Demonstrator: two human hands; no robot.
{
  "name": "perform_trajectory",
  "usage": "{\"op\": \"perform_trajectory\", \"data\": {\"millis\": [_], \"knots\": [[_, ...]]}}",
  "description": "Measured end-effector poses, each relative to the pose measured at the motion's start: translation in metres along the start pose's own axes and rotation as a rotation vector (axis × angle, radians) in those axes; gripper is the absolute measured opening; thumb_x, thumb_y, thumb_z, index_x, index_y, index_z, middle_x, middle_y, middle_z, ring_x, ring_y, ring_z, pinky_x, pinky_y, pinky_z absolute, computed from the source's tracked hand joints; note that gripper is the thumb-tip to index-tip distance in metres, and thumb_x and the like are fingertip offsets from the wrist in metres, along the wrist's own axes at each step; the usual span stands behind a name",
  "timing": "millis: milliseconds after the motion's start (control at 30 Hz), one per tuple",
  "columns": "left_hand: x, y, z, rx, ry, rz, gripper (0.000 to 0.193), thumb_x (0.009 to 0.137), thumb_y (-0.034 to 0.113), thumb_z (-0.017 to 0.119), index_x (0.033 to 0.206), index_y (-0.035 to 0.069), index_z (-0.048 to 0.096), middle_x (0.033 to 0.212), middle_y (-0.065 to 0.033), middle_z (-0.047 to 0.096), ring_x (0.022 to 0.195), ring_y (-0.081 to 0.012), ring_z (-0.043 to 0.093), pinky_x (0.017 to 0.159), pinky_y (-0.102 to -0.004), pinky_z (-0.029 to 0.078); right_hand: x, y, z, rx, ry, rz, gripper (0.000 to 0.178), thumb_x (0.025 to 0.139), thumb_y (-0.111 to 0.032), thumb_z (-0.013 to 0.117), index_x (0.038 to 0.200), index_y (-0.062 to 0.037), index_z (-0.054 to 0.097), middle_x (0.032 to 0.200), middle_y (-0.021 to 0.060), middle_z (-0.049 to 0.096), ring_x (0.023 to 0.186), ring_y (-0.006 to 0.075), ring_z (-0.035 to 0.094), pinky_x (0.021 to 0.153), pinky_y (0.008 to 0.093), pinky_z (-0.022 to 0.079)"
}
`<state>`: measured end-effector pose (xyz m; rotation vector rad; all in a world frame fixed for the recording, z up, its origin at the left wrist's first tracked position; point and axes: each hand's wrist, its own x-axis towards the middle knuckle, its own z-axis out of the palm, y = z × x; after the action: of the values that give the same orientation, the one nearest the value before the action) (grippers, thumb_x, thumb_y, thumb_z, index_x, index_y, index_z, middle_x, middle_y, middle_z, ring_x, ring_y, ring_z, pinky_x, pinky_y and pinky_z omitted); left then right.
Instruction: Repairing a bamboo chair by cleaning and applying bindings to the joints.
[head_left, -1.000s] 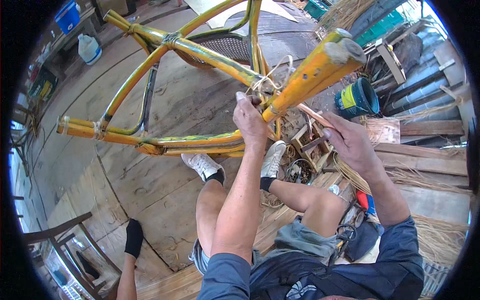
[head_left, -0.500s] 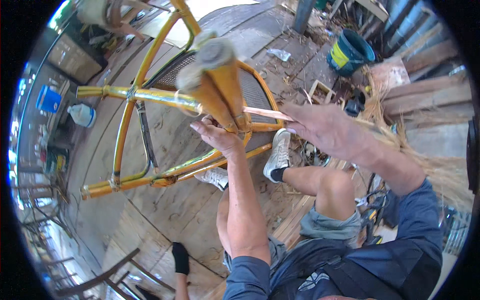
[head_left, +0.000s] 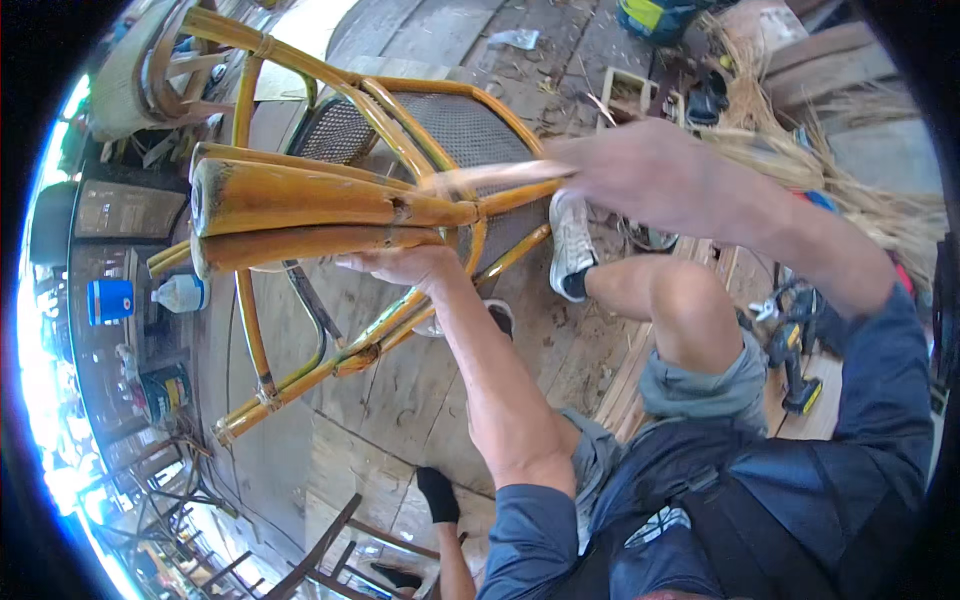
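A yellow-brown rattan chair frame (head_left: 375, 120) with woven mesh panels lies in front of me. Several thick poles (head_left: 310, 197) are bundled on it, their cut ends pointing left and toward me. My left hand (head_left: 405, 264) grips the underside of the bundle near its narrow end, fingers partly hidden behind the poles. My right hand (head_left: 650, 178), smeared by motion, is closed on a pale flat strip (head_left: 490, 177) to the right of the bundle. The strip stretches from that hand to the poles, crossing beside their joint.
Cordless drill (head_left: 795, 370) lies at right, beside my knee. Loose fibres (head_left: 750, 100), a small wooden box (head_left: 628, 92) and a green bucket (head_left: 655, 20) are farther off. A blue container (head_left: 110, 301) and white jug (head_left: 182, 294) stand left. Another person's foot (head_left: 438, 494) shows below.
The bundled pole ends have swung from pointing up toward me to pointing left. The whole view has shifted too. Both hands keep their hold, the left under the poles, the right on the strip.
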<state>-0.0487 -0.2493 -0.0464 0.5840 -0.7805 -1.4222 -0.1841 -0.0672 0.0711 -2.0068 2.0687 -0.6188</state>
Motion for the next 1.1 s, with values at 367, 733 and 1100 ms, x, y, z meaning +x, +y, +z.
{"op": "perform_trajectory", "data": {"millis": [367, 733, 1100], "knots": [[-0.054, 0.026, -0.041, 0.698, 0.194, -0.187, 0.057, 0.093, 0.048, 0.029, 0.127, 0.004, 0.039, 0.123, -0.0144, 0.047, 0.11, -0.0276, 0.049, 0.095, -0.0404, 0.04, -0.128, 0.001, -0.007, 0.399, 0.475, 0.542, 0.039, 0.089, -0.017, 0.052, 0.125, -0.0031, 0.045, 0.09, 0.0092, 0.061, 0.079, 0.0157, 0.058, 0.072, 0.027, 0.046], [-0.241, 0.071, 0.034, 0.698, -0.59, -0.576, 0.03, 0.096, 0.023, 0.037, 0.109, 0.0, 0.051, 0.083, -0.0089, 0.059, 0.073, -0.0154, 0.059, 0.064, -0.0249, 0.045, -0.177, -0.062, 0.107, 0.861, 0.644, 0.465, 0.035, 0.081, -0.014, 0.062, 0.111, -0.0027, 0.05, 0.097, 0.0179, 0.058, 0.091, 0.0331, 0.058, 0.077, 0.0373, 0.048], [-0.256, 0.067, 0.026, 0.079, -0.353, -1.232, 0.025, 0.093, 0.029, 0.045, 0.1, 0.005, 0.048, 0.076, -0.0061, 0.053, 0.054, -0.0147, 0.046, 0.043, -0.0246, 0.033, -0.359, 0.031, 0.171, -0.14, 0.055, 1.007, 0.047, 0.075, -0.016, 0.064, 0.118, -0.0055, 0.048, 0.102, 0.0161, 0.053, 0.097, 0.036, 0.052, 0.08, 0.0429, 0.045]]}}
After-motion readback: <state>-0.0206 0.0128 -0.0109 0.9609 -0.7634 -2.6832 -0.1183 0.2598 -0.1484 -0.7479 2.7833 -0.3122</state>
